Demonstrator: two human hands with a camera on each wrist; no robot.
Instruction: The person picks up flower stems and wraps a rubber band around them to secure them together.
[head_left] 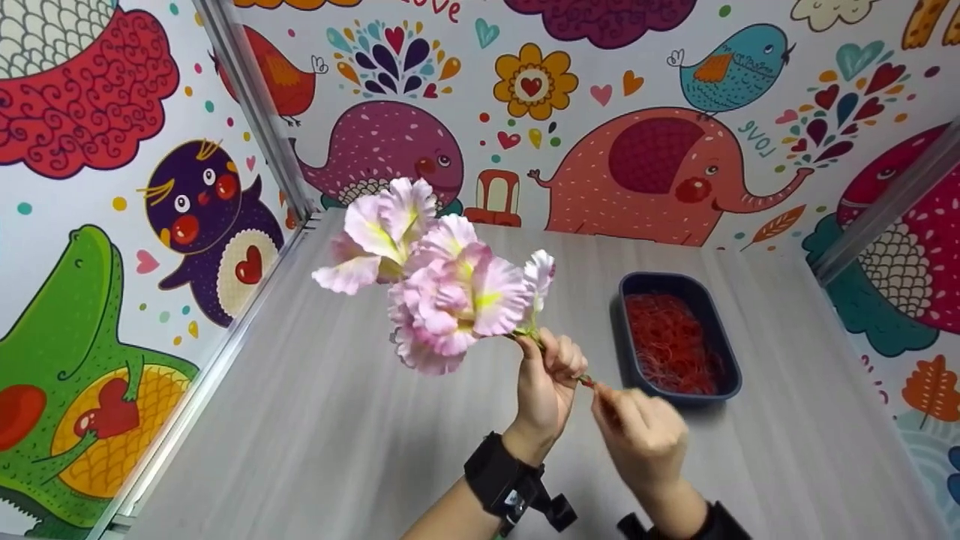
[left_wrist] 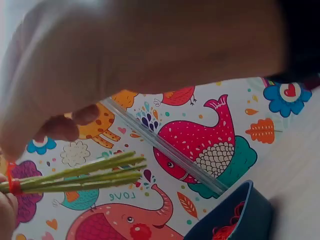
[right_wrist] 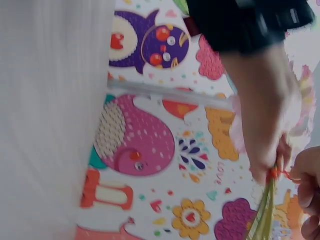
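My left hand (head_left: 547, 390) grips a bunch of pink artificial flowers (head_left: 450, 300) by the stems, the blooms pointing up and left. Thin green stems (left_wrist: 90, 175) stick out past that hand, their cut ends bare. Around them, right beside the left fingers, sits a red rubber band (left_wrist: 15, 186). Just right of the left hand, my right hand (head_left: 645, 435) pinches a loop of this band between thumb and finger. In the right wrist view the band (right_wrist: 273, 173) stretches from the stems toward the right fingertips.
A dark blue box (head_left: 697, 396) full of red rubber bands (head_left: 671, 341) stands right of the hands on the grey table (head_left: 300, 420). Printed cartoon walls (head_left: 622, 172) enclose the table at the back and sides, with metal posts (head_left: 259, 105) at the corners.
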